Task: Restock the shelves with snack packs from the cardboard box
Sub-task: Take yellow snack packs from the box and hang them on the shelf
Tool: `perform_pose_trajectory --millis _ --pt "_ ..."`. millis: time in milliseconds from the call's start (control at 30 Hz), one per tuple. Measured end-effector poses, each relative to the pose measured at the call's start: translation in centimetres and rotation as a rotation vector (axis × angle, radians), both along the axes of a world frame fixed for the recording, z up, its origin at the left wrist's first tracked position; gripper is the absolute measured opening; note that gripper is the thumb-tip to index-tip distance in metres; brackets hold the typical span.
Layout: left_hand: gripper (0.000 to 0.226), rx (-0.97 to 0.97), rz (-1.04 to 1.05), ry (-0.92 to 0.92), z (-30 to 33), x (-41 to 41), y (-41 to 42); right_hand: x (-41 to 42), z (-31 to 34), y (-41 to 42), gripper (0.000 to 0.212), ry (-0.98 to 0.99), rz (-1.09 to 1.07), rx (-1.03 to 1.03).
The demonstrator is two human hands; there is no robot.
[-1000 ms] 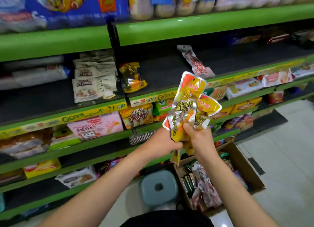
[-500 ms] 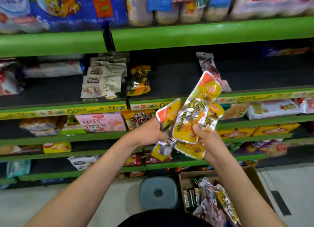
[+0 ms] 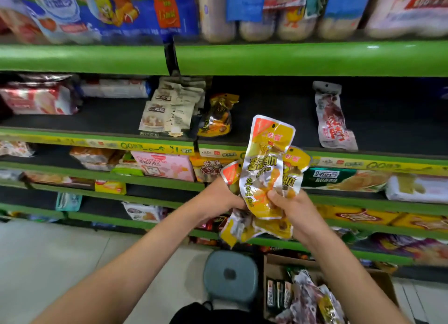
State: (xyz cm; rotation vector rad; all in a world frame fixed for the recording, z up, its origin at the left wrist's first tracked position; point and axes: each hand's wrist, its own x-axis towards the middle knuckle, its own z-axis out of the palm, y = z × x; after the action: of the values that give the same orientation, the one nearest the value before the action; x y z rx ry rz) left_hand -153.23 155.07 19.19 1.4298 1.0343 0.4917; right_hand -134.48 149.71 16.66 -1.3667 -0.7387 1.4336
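Directly ahead, green-edged shelves [image 3: 291, 59] rise in tiers; the dark shelf deck [image 3: 274, 115] behind the hands lies bare between a single gold pack [image 3: 217, 115] and a single red-lettered pouch [image 3: 333, 120]. Both hands hold a bunch of yellow-and-silver snack packs [image 3: 265, 175] in front of the shelf edges, at least four, overlapping. Left hand [image 3: 218, 197] curls round the bunch's left side; right hand [image 3: 291, 207] pinches the front pack with the thumb on its face. Foil is creased, with bold dark lettering and red corners. Below right, one open cardboard box [image 3: 385, 282] holds more packs, beside one grey stool [image 3: 230, 275].
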Motion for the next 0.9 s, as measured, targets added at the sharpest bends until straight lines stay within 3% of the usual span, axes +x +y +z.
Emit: perform_pose_trajectory --millis 133,333,433,500,567,633,733,800,900 --pt "0.05 -0.023 0.095 0.049 0.8 -0.9 0.7 -0.2 0.5 0.2 0.023 0.05 0.083 0.023" --pt "0.056 -0.008 0.213 0.028 3.7 -3.4 1.9 0.1 2.0 0.6 0.018 0.018 0.108 0.033" --pt "0.023 -0.017 0.334 0.052 5.3 -4.6 2.9 -0.8 3.4 1.3 0.017 -0.031 0.11 0.071" --pt "0.017 -0.02 0.39 0.067 5.9 -4.7 3.2 -2.2 4.2 1.9 0.021 -0.127 0.13 0.094" --pt "0.014 -0.058 0.406 -0.02 6.1 -5.0 3.2 -3.9 5.0 2.5 0.036 -0.232 0.14 0.1" --pt "0.003 -0.18 0.444 -0.126 5.8 -5.5 3.3 -5.4 5.4 2.8 0.039 -0.341 0.142 0.103" --pt "0.027 -0.338 0.423 -0.215 5.4 -6.4 3.7 -7.0 5.4 3.1 0.024 -0.422 0.127 0.089" --pt "0.04 -0.436 0.352 -0.304 5.4 -7.1 4.1 -7.7 5.4 3.2 0.026 -0.454 0.105 0.047" --pt "0.086 -0.488 0.189 -0.356 5.3 -8.4 4.5 -9.1 5.6 3.0 0.031 -0.481 0.095 0.04"
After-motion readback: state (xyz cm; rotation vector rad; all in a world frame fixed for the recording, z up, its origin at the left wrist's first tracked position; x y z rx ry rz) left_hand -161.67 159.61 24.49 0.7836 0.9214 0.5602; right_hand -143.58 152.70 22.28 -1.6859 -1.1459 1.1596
